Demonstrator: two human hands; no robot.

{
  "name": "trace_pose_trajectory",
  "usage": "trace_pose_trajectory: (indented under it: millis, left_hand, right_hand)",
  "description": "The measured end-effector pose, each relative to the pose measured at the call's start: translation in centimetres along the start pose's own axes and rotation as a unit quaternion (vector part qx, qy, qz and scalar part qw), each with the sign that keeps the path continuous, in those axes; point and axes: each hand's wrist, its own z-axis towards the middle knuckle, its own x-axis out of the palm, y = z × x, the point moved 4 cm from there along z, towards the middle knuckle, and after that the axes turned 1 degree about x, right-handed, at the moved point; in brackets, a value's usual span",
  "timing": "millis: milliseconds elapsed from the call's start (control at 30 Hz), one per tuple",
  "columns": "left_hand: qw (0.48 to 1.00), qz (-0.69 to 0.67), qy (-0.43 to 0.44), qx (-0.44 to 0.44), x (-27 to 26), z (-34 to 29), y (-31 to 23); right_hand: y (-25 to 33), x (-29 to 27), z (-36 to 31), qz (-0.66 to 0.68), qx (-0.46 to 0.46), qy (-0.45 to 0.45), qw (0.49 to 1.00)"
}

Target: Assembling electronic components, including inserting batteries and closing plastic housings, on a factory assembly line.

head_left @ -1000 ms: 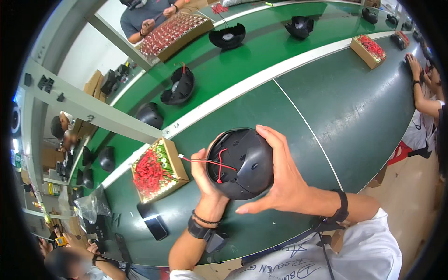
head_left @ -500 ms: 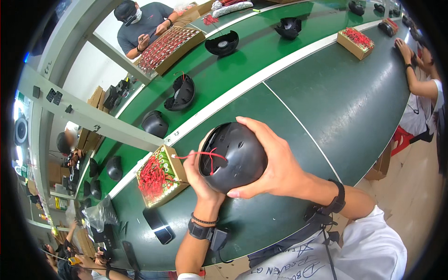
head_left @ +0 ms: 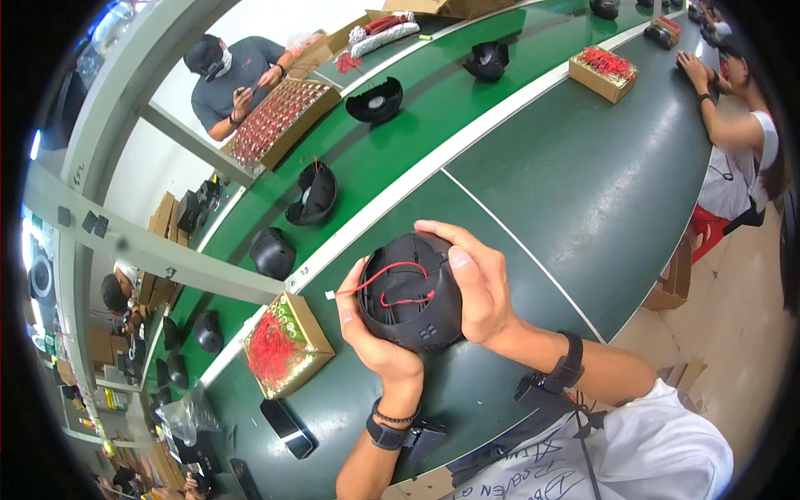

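Between my two hands, above the dark green table, is a round black plastic shell (head_left: 437, 321) with its open hollow side facing up. A red wire (head_left: 392, 268) loops out of the hollow, and its small white plug (head_left: 331, 295) hangs past the left rim. My left hand (head_left: 375, 337) wraps the shell's left and near side. Along the right side lies my right hand (head_left: 483, 287), its thumb at the rim and its fingers round the far side. To the left of my left hand stands a cardboard box (head_left: 312, 354) holding many red wires (head_left: 275, 348).
A phone (head_left: 288, 428) lies near the box. Beyond a white rail (head_left: 392, 196), several black shells (head_left: 312, 196) sit on the green conveyor belt (head_left: 250, 200). Another wire box (head_left: 604, 73) stands far right. Co-workers sit across the belt and at the right. A grey frame post (head_left: 158, 242) crosses the left.
My hands have turned the shell, so its hollow now faces up instead of left. More of the red wire inside shows. The whole view has shifted slightly.
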Motion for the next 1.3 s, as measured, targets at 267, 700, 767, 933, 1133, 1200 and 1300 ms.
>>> trace_pose_trajectory:
  millis: [267, 700, 767, 933, 1133, 1200, 1300]
  left_hand:
    - [0.999, -0.027, 0.032, 0.026, 0.7, 0.3, -0.5]
    - [0.998, -0.002, 0.025, -0.056, -2.4, 2.6, 2.9]
    - [0.996, 0.044, 0.080, -0.006, -3.6, 3.0, 2.4]
    - [0.992, 0.052, 0.115, -0.006, -4.9, 3.6, 3.7]
    - [0.988, 0.093, 0.122, -0.014, -3.8, 3.4, 4.7]
    - [0.984, 0.118, 0.132, -0.008, -3.4, 3.3, 5.0]
    - [0.983, 0.118, 0.133, -0.037, -3.9, 3.3, 4.8]
  right_hand:
    - [0.3, -1.2, 0.7, 0.017, -0.041, -0.022, 0.999]
    - [-0.5, -0.4, -0.6, -0.159, -0.008, 0.215, 0.964]
    - [0.0, 0.2, -1.1, -0.197, 0.000, 0.243, 0.950]
    - [-0.9, 1.1, 1.5, -0.244, -0.001, 0.306, 0.920]
    - [-6.2, 0.6, 14.8, -0.345, -0.066, 0.145, 0.925]
    - [-9.9, 0.0, 19.5, -0.389, -0.063, 0.084, 0.915]
    - [-14.0, 1.1, 22.4, -0.350, -0.048, 0.090, 0.931]
